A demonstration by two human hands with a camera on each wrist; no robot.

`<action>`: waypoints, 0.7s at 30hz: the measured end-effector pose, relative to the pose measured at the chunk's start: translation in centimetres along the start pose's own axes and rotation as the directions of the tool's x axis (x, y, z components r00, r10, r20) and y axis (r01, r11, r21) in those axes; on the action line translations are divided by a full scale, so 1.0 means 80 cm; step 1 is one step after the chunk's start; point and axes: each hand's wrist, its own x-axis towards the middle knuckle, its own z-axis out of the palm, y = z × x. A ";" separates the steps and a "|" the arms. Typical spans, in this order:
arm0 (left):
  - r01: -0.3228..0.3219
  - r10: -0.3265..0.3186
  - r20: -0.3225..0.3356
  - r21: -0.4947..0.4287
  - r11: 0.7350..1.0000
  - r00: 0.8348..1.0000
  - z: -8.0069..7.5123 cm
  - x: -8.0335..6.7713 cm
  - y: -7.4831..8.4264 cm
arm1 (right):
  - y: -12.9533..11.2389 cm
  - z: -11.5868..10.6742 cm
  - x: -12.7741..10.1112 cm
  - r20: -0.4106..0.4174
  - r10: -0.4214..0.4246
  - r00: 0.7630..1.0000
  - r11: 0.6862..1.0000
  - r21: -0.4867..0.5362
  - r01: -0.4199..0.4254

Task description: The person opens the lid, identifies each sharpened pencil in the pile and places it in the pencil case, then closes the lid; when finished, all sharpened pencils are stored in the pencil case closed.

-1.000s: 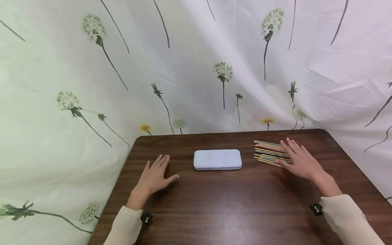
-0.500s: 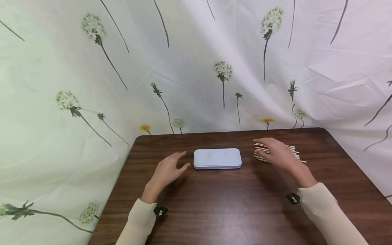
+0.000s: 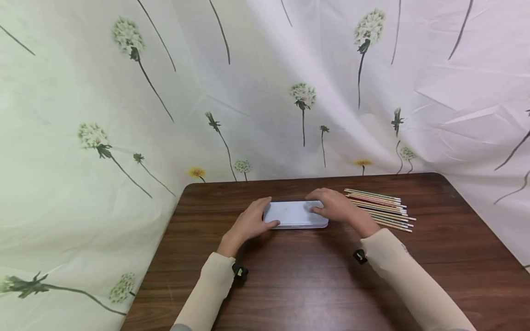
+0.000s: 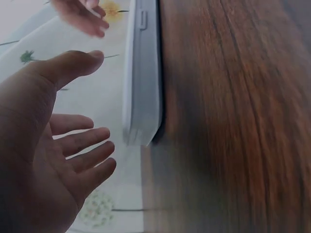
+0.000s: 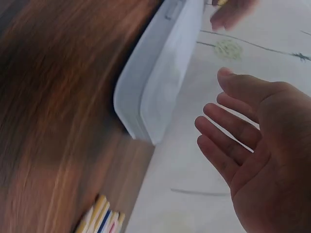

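Head: one white case [image 3: 291, 214] lies towards the far side of the worktop [image 3: 290, 271]; left hand [image 3: 250, 223] and right hand [image 3: 337, 207] flank its ends, presumably to span it. Over ten pencils [image 3: 385, 212] lie roughly parallel, probably for tidiness. Left wrist: hand loosely spread, nothing held. Right wrist: likewise relaxed, holding nothing.

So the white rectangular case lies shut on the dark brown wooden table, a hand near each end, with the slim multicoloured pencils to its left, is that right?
Not quite: the slim multicoloured pencils lie to the right of the white rectangular case, as the head view shows. It does lie shut on the dark brown wooden table, left hand and right hand near its ends.
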 end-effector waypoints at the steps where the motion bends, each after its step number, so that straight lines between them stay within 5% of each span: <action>1: -0.009 0.009 0.016 0.000 1.000 1.000 0.002 0.005 0.001 | -0.002 0.004 0.004 0.018 0.000 1.000 1.000 0.006 -0.001; 10: -0.025 0.021 0.133 0.030 0.999 0.991 0.016 0.027 0.003 | -0.006 0.033 0.023 0.181 0.035 0.983 0.999 0.032 -0.042; 21: -0.005 -0.001 0.144 0.047 0.999 0.990 0.019 0.025 0.003 | -0.007 0.047 0.022 0.166 0.054 0.985 0.998 0.017 -0.057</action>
